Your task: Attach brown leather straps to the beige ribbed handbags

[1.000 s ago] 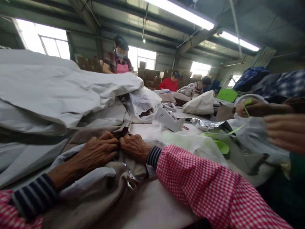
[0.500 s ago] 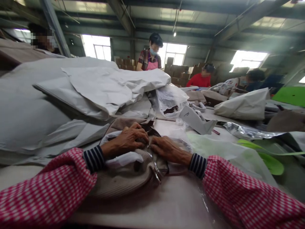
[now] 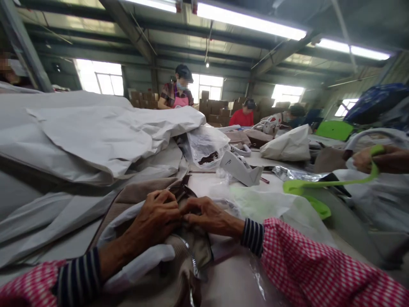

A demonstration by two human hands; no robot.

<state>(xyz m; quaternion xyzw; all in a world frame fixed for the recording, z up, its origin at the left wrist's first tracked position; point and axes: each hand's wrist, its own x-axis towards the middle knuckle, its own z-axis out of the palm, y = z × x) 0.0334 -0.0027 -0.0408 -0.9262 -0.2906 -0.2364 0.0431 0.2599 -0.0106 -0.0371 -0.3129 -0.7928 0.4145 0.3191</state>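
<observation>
A brown corduroy bag lies in front of me, its silver zipper running down the side toward me. White wrapping covers its handles. My left hand is closed on the bag's upper edge beside the zipper line, fingers curled. Right against it, my right hand pinches the same edge with thumb and fingers. The fingertips of both hands meet there, and the exact bit between them is hidden.
White sheets are heaped at the left. Ahead lie a plastic bag with dark pieces and a white card. At the right, another person's hand holds a green strap. Several people work farther back.
My view has swung right and up. Both my hands stay together at the bag's edge. Another person's hand with the green strap has come into view at the right.
</observation>
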